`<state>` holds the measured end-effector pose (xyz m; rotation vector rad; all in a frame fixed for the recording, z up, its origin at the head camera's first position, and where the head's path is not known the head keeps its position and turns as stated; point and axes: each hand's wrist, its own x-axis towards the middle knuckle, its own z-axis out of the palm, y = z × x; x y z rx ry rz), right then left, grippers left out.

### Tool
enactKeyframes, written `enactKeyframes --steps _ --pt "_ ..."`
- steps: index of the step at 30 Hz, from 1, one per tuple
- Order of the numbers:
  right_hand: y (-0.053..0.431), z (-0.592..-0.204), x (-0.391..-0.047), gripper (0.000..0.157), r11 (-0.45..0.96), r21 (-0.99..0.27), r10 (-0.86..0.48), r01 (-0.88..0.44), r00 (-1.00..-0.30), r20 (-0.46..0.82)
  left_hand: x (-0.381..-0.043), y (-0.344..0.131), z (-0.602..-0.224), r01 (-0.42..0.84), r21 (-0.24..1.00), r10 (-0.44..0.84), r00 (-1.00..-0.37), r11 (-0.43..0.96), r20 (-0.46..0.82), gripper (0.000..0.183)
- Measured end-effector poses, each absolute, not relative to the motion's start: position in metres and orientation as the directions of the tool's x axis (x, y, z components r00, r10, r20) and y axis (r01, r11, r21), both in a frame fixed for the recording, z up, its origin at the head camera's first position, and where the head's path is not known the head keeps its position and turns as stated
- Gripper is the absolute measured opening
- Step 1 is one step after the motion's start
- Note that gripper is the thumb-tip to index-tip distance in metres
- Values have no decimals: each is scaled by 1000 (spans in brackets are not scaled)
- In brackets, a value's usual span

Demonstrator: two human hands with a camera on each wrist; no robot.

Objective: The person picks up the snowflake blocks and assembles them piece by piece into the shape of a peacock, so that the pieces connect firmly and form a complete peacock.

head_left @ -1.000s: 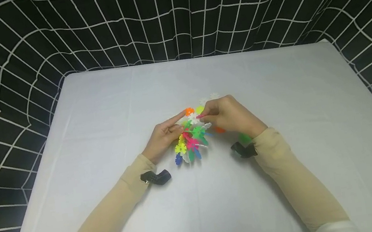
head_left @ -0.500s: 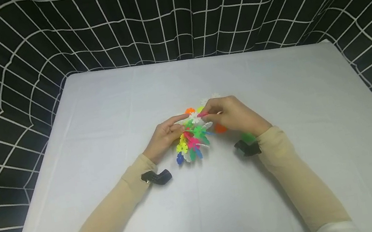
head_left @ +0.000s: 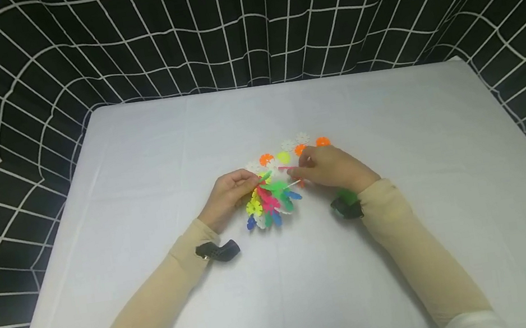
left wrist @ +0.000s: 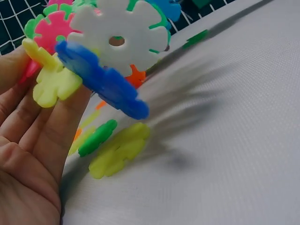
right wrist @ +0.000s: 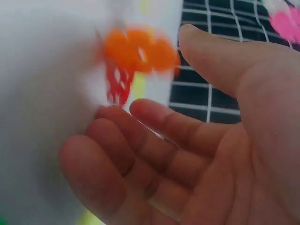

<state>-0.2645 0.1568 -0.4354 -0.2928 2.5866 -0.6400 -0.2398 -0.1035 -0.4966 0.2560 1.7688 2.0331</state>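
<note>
My left hand (head_left: pixel 229 194) pinches a cluster of interlocking plastic snowflake discs (head_left: pixel 269 205) in pink, green, yellow, white and blue. In the left wrist view, a large white disc (left wrist: pixel 117 35) and a blue disc (left wrist: pixel 101 77) of the cluster stick out beyond the palm. To the right of the cluster is my right hand (head_left: pixel 335 167). Its thumb and fingers stand apart in the right wrist view (right wrist: pixel 201 140), with nothing pinched between them. A pink disc (head_left: pixel 284 168), seen edge-on, is right at its thumb tip in the head view. A blurred orange disc (right wrist: pixel 140 49) shows beyond the fingers.
Loose discs lie on the white-covered table (head_left: pixel 162 139) behind the hands: white (head_left: pixel 302 137), orange (head_left: pixel 323 141) and yellow-green (head_left: pixel 283 157). A green disc (head_left: pixel 347 195) lies beneath the right wrist. A black gridded curtain (head_left: pixel 242 25) surrounds the table.
The right hand has eased off the cluster and its fingers have parted. The left index finger has drawn back, and the cluster has turned slightly. More loose orange discs show behind the right hand.
</note>
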Motion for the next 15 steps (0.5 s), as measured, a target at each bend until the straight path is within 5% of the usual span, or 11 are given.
enactKeyframes --steps 9,15 --pt "150 -445 -266 24 832 -515 -379 -205 -889 -258 -237 -104 -498 -199 974 446 -885 -106 -132 17" --pt "156 -442 -269 21 685 -691 -402 -232 -911 -93 -237 -104 -497 -192 977 446 -885 -90 -133 16"
